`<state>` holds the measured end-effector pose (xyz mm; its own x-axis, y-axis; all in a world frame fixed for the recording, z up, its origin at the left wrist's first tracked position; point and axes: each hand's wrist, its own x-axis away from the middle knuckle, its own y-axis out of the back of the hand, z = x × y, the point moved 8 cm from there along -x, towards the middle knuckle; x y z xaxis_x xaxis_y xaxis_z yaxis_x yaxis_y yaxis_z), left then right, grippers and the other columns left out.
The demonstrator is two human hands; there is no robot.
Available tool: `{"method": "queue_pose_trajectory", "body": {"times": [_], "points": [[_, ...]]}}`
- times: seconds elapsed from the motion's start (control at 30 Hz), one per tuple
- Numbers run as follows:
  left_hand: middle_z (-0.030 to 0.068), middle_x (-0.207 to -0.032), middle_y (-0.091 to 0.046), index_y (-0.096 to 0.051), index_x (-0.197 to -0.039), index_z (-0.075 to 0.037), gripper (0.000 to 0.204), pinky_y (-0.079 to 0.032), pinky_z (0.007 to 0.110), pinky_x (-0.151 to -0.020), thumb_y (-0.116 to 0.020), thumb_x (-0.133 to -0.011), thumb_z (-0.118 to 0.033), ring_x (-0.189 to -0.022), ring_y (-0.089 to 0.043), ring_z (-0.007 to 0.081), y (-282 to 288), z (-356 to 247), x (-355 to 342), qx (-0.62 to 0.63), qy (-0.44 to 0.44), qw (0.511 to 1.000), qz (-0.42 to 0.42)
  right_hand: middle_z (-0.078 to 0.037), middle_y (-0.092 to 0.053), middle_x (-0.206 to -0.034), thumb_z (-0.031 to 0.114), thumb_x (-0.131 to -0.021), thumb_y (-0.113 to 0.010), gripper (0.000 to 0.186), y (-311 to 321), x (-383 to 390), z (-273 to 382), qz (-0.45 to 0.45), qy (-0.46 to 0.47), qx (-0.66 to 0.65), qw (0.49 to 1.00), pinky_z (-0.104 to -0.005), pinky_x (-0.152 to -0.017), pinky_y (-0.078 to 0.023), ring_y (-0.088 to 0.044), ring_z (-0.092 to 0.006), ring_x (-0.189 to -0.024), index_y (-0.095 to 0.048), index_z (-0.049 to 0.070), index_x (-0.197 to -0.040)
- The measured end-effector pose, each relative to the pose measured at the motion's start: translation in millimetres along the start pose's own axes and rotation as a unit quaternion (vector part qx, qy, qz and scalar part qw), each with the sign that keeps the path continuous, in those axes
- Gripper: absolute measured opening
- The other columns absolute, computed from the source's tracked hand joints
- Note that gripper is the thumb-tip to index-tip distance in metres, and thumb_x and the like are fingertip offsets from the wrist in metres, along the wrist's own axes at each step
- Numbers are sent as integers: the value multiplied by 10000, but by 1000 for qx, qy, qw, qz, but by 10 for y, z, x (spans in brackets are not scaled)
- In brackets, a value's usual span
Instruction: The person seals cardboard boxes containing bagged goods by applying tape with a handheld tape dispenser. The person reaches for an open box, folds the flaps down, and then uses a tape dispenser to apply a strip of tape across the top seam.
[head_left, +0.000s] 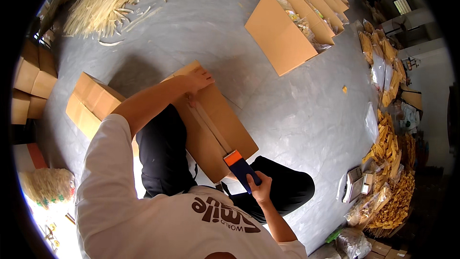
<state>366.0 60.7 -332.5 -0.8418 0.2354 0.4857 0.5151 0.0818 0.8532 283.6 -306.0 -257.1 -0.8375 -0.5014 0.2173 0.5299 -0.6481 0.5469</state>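
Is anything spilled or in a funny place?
Yes: a small yellow scrap lies alone on the grey floor, apart from the yellow heaps at the right. Also, pale strips stray loosely from the pile at the upper left, which looks messy.

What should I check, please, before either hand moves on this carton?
1. Right hand firm on the tape dispenser: ok, fingers closed around its blue body.
2. Left hand on the carton: ok, it lies at the far end, away from the dispenser.
3. Tape strip running lengthwise along the carton: ok, from near the left hand to the dispenser's orange front.
4. Strip pressed flat throughout: cannot tell from above.
5. Strip cut off at the dispenser: cannot tell, the dispenser covers that end.
6. Open cartons out of the way: ok, they stand apart on the floor, ahead and to the right.
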Motion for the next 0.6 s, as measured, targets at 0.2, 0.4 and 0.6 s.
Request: {"method": "queue_pose_trajectory", "body": {"times": [0.2,0.4,0.6], "points": [[71,-1352,-340,-331,-1339,-151,1143,-213,452,-1055,-849,-357,-425,-1299,-218,304,97,347,-14,-51,27,998,30,-123,-545,-512,249,-755,-679,288,-181,-549,208,-29,35,5,999,-285,-450,-408,-544,-169,-446,-620,-25,-690],[81,-1338,-362,-370,-1322,-192,1034,-156,548,-1022,-763,-443,-570,-1281,-212,324,143,43,-267,31,3,999,-20,-129,-564,-537,313,-767,-660,341,-510,-1320,465,-21,31,-21,999,-302,-470,-419,-544,-173,-479,-628,-23,-715],[84,-1321,-376,-385,-1314,-210,924,-103,566,-1013,-717,-529,-568,-1265,-221,325,194,44,-122,88,4,995,-50,-120,-602,-666,308,-755,-683,348,-598,-1389,513,174,39,-79,981,-291,-573,-451,-569,-166,-599,-605,-15,-858]]}}
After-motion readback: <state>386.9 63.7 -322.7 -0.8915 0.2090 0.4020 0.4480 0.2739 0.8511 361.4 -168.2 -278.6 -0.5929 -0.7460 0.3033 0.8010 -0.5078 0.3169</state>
